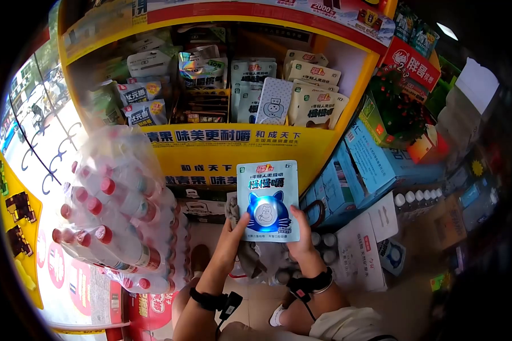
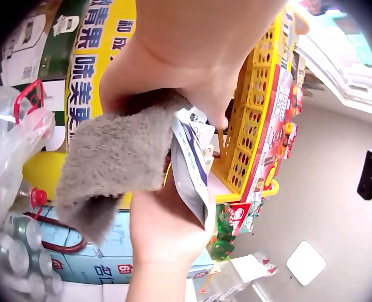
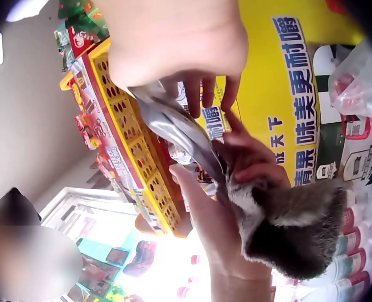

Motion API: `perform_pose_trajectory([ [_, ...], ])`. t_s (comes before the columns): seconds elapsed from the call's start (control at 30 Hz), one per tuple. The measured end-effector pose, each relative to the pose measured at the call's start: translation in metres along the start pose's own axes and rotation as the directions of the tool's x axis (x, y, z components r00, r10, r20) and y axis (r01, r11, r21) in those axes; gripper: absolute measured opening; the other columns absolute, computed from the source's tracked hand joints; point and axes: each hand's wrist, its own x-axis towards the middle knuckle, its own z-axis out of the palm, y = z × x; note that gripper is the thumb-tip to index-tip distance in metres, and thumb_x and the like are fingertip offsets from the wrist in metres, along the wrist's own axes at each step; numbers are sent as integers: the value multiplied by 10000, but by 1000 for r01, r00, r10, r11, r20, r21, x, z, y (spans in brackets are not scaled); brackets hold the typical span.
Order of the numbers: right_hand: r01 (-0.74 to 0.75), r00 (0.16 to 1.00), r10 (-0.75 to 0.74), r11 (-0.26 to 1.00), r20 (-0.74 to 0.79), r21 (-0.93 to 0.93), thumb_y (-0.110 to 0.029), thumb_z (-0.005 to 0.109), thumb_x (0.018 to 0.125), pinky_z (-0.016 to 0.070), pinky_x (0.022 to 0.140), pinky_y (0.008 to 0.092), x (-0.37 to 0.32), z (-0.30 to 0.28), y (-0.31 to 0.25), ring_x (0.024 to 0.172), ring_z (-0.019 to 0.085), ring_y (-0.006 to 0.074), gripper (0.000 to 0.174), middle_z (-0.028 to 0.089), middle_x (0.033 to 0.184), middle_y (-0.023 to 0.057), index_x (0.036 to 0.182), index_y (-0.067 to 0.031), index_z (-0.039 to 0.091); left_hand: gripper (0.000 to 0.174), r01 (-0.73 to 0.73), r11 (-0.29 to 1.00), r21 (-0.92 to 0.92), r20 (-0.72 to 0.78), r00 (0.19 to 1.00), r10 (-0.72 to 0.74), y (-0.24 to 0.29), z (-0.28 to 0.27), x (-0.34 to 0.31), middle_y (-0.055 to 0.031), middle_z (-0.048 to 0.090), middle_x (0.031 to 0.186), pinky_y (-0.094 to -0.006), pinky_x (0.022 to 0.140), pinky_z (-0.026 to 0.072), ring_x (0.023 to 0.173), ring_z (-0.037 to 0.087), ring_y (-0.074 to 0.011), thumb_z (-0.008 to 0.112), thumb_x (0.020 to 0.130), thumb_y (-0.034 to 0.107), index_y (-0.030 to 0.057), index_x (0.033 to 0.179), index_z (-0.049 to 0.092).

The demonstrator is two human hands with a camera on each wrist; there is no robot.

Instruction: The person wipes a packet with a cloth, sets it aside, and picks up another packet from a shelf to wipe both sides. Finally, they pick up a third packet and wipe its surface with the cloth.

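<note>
A pale blue snack pouch (image 1: 267,202) with a dark blue cat face is held upright in front of the yellow display shelf. My left hand (image 1: 231,232) grips its lower left edge, thumb on the front, and also clasps a grey plush cloth (image 2: 120,157) behind the pouch. On the lower right edge, my right hand (image 1: 301,236) pinches the pouch between thumb and fingers. From the right wrist view, the pouch's silvery side (image 3: 180,129) spans between both hands, and the cloth hangs below the left fingers.
The yellow shelf (image 1: 210,156) ahead holds several similar pouches (image 1: 316,105) and a white cat-print card (image 1: 274,101). Wrapped bottles (image 1: 114,216) are stacked at the left. Blue cartons (image 1: 375,153) stand at the right, near a white box (image 1: 361,244) on the floor.
</note>
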Motion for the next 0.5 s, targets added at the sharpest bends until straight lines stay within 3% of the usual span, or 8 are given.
perform_pose_trajectory([
  [0.07, 72, 997, -63, 954, 40, -291, -311, 544, 906, 358, 991, 301, 0, 17, -12, 1189, 466, 173, 560, 505, 1262, 82, 1379, -60, 382, 528, 34, 986, 164, 47, 998, -42, 20, 7, -4, -119, 560, 1243, -303, 957, 409, 1129, 528, -186, 684, 861, 232, -6, 1284, 476],
  [0.1, 264, 964, -225, 857, 140, -442, -235, 566, 910, 293, 1053, 324, 3, 19, -15, 1263, 396, 194, 667, 416, 1355, 109, 1460, -58, 235, 513, 47, 989, 139, -16, 999, -46, 30, 10, -5, -84, 612, 1134, -302, 874, 474, 1013, 583, -160, 729, 789, 60, -7, 1241, 496],
  [0.13, 433, 901, -385, 762, 200, -481, -121, 612, 882, 413, 944, 300, 11, 14, -14, 1147, 498, 187, 731, 372, 1388, 126, 1475, -73, 187, 513, 37, 991, 132, -18, 999, -35, 30, 7, -2, -84, 612, 1134, -302, 874, 474, 1013, 583, -160, 729, 789, 60, -7, 1241, 496],
  [0.2, 429, 835, -521, 415, 177, -802, -46, 672, 825, 490, 682, 218, 13, 2, -26, 907, 594, 147, 804, 356, 1396, 153, 1469, -84, 193, 435, -243, 906, 348, 142, 968, 205, 22, -3, 6, -79, 640, 1062, -290, 851, 478, 959, 596, -149, 732, 789, 61, -24, 1175, 551],
  [0.23, 479, 758, -607, 268, 239, -836, -29, 706, 791, 428, 480, 171, 15, 0, -33, 686, 585, 102, 832, 365, 1383, 169, 1460, -86, 213, 376, -353, 781, 514, 164, 935, 315, 20, -5, 8, -89, 681, 960, -273, 760, 487, 847, 628, -136, 766, 769, 142, -5, 1079, 610],
  [0.33, 473, 811, -526, 333, 256, -816, -26, 744, 762, 431, 478, 186, 6, 2, -44, 629, 568, 83, 762, 430, 1321, 125, 1397, -60, 323, 398, -518, 363, 775, 332, 822, 462, 19, -4, 2, -148, 657, 927, -373, 727, 500, 827, 635, -330, 776, 728, 240, 85, 1066, 635],
  [0.43, 388, 914, -326, 529, 242, -755, -8, 738, 767, 449, 491, 200, 4, 2, -49, 635, 578, 86, 557, 477, 1217, 88, 1250, -21, 460, 417, -472, 396, 787, 296, 853, 429, 18, -7, 1, -143, 651, 918, -417, 719, 493, 846, 592, -385, 768, 721, 290, 89, 1061, 632],
  [0.5, 373, 925, -283, 544, 254, -751, 1, 732, 771, 464, 503, 204, 7, 3, -59, 645, 590, 94, 470, 488, 1159, 78, 1176, -8, 493, 413, -519, 388, 761, 336, 828, 448, 28, -8, 2, -137, 649, 922, -410, 724, 491, 855, 594, -373, 769, 722, 288, 83, 1053, 631],
])
